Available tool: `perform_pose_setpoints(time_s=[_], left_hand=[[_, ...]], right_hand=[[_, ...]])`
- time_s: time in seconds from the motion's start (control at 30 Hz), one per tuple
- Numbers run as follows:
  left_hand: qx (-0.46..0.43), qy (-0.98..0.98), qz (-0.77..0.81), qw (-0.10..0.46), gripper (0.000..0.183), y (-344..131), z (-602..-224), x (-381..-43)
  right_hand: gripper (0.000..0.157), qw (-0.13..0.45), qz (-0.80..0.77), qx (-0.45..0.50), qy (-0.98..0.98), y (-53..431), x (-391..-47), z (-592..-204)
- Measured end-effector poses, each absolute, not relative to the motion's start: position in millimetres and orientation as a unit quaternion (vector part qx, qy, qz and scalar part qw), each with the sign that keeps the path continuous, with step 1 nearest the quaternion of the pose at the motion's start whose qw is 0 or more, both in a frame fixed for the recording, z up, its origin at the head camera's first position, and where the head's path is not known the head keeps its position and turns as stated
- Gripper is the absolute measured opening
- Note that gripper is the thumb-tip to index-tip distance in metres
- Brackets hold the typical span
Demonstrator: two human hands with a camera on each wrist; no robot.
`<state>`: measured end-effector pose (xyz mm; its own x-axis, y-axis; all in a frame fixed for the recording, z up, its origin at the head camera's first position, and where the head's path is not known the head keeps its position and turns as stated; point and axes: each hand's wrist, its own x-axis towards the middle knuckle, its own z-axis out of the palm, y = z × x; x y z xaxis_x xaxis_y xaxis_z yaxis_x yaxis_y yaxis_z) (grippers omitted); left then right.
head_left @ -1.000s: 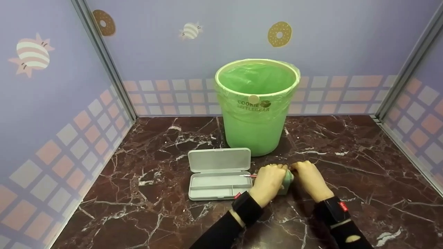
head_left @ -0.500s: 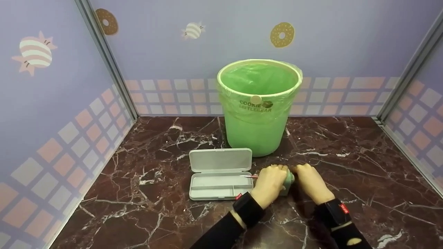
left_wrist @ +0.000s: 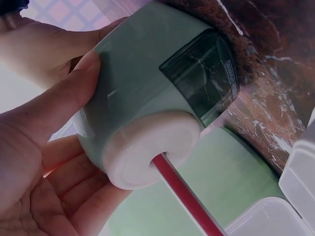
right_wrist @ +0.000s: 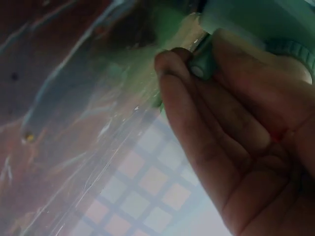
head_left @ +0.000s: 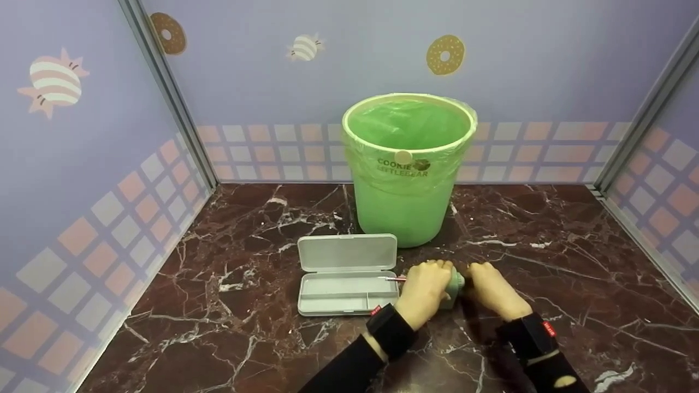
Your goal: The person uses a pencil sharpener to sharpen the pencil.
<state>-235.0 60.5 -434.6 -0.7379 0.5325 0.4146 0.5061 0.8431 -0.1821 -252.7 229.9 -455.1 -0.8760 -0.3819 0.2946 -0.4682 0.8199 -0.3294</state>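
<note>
My left hand (head_left: 425,289) grips a green pencil sharpener (left_wrist: 138,73) from the side, thumb on one face and fingers around the other. A red and white pencil (left_wrist: 184,196) sticks into the hole in its pale round front. Its dark see-through shavings drawer (left_wrist: 204,73) shows in the left wrist view. On the sharpener's other side, my right hand (head_left: 493,289) pinches the green crank knob (right_wrist: 203,68) between thumb and fingers. In the head view, the left hand covers most of the sharpener, and the pencil's far end reaches over the pencil case's right side.
A pale pencil case (head_left: 334,285) lies with its lid (head_left: 348,254) raised, just left of the left hand. Behind the hands stands a green bin (head_left: 404,207) lined with a clear bag. Patterned walls (head_left: 262,82) enclose the dark marbled table (head_left: 229,338).
The right hand shifts slightly around the crank, its knuckles a little lower than before. The left hand, sharpener and pencil stay nearly in place.
</note>
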Motion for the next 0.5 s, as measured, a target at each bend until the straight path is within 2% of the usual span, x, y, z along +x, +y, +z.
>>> perform_pose_setpoints(time_s=[0.23, 0.5], left_hand=[[-0.267, -0.932, 0.029, 0.243, 0.050, 61.1, -435.0, -234.5], [-0.251, -0.934, 0.039, 0.251, 0.048, 64.4, -436.0, -233.3]], right_hand=[[0.021, 0.050, 0.232, 0.243, -0.941, 233.3, -249.3, -445.3], [0.032, 0.029, 0.225, 0.247, -0.942, 231.5, -245.2, -438.8]])
